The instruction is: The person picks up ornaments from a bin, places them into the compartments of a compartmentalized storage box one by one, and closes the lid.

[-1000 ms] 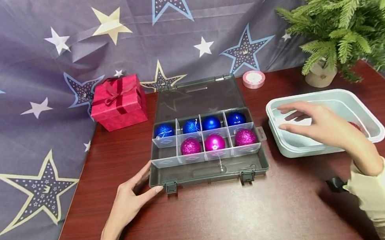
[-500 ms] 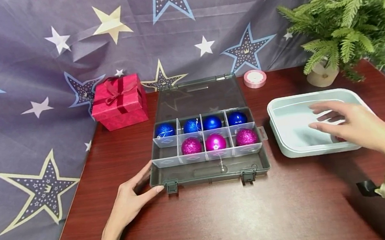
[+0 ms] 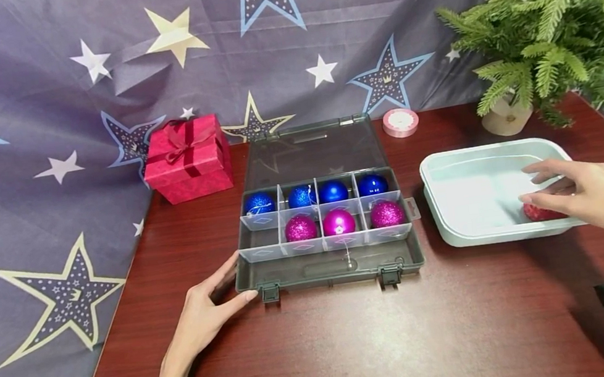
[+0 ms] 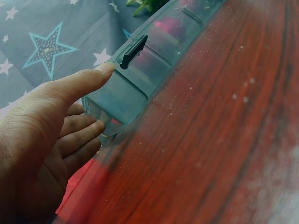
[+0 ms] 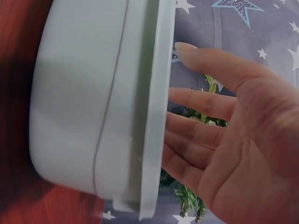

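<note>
A grey see-through compartment box [image 3: 330,273] lies with its lid folded back. Blue baubles [image 3: 333,191] fill its back row. Three magenta baubles [image 3: 338,222] sit in the row before them, in the three right-hand compartments. My left hand [image 3: 201,321] rests at the box's front left corner, thumb against the front near a latch and fingers along the side. Over the right end of a pale blue tub [image 3: 470,238], my right hand [image 3: 596,192] hangs with fingers apart above a red bauble [image 3: 542,211]. The right wrist view hides that bauble behind the tub's wall.
A red gift box [image 3: 187,161] stands behind the left side. Near the back edge lies a pink ribbon roll [image 3: 400,122]. A small artificial tree [image 3: 547,36] rises behind the tub, and a starry cloth [image 3: 286,53] hangs behind the table.
My right hand has moved right across the tub, from its left part to above the red bauble at the right end. My left hand has kept its place on the box.
</note>
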Action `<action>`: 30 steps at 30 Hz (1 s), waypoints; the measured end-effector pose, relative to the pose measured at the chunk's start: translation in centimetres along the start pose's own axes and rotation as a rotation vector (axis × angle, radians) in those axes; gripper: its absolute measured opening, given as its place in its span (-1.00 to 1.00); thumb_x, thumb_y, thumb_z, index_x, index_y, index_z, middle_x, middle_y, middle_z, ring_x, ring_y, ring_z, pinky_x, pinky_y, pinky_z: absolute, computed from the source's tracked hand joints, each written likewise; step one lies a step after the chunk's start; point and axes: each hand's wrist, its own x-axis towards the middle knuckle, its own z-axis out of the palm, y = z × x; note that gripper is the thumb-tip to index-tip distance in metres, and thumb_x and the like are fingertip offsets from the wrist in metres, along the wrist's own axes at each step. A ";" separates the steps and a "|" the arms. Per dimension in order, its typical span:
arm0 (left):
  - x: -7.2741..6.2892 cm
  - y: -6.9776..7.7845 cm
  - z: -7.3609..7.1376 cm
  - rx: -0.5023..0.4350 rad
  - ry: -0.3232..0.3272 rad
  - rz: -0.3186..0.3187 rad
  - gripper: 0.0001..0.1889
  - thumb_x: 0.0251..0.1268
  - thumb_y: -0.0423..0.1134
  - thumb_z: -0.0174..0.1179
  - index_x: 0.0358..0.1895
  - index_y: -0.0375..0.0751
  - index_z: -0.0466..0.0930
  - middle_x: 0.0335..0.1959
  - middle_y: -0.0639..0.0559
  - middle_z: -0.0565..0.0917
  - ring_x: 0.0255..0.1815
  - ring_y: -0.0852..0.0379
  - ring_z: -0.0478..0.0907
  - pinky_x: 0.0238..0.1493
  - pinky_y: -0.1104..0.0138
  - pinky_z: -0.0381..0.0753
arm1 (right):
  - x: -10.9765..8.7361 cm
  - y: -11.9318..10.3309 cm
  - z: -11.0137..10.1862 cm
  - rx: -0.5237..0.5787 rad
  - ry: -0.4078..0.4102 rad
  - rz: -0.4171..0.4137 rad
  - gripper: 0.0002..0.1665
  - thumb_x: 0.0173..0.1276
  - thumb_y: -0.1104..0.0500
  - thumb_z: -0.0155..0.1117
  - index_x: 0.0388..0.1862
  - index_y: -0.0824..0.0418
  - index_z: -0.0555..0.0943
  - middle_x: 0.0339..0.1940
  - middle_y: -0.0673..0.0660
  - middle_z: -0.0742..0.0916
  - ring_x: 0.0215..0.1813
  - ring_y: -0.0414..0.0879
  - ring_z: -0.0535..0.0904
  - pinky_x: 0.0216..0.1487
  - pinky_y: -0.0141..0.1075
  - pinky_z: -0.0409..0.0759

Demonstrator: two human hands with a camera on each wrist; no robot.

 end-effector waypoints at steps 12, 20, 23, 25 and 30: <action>0.0 0.0 -0.1 0.008 0.000 0.000 -0.23 0.20 -0.16 0.56 0.50 0.11 0.47 0.20 0.01 0.70 0.27 0.09 0.59 0.21 0.58 0.41 | -0.3 0.9 -0.3 -0.134 -0.010 0.006 -0.43 0.32 0.10 0.52 0.16 0.41 0.58 -0.22 0.34 0.78 -0.26 0.24 0.77 -0.36 -0.08 0.56; 0.0 -0.2 0.0 0.025 0.002 0.005 -0.24 0.21 -0.15 0.55 0.50 0.09 0.47 0.20 -0.01 0.70 0.26 0.10 0.60 0.21 0.57 0.42 | -0.4 1.0 -0.6 -0.178 -0.076 0.061 -0.35 0.37 0.00 0.47 0.19 0.45 0.52 -0.20 0.40 0.76 -0.16 0.36 0.72 -0.26 0.21 0.57; 0.0 -0.2 0.0 0.021 0.006 -0.002 -0.24 0.20 -0.14 0.56 0.50 0.11 0.48 0.19 0.01 0.70 0.26 0.12 0.60 0.21 0.56 0.42 | -0.3 0.8 -0.9 -0.193 -0.122 0.084 -0.30 0.41 -0.05 0.43 0.22 0.48 0.49 -0.18 0.42 0.74 -0.11 0.42 0.67 -0.23 0.27 0.54; 0.0 -0.2 0.0 0.016 0.007 0.000 -0.24 0.20 -0.15 0.56 0.50 0.10 0.48 0.19 0.01 0.70 0.26 0.12 0.60 0.21 0.56 0.42 | -0.2 0.8 -1.0 -0.204 -0.152 0.097 -0.27 0.43 -0.07 0.40 0.24 0.50 0.47 -0.16 0.43 0.73 -0.09 0.46 0.65 -0.22 0.29 0.53; 0.0 -0.2 0.0 0.020 0.007 0.013 -0.24 0.21 -0.16 0.55 0.50 0.08 0.47 0.19 -0.01 0.71 0.26 0.08 0.60 0.21 0.56 0.42 | 0.2 0.8 -1.1 -0.210 -0.202 0.123 -0.22 0.46 -0.10 0.38 0.26 0.53 0.42 -0.14 0.44 0.72 -0.04 0.54 0.60 -0.20 0.33 0.51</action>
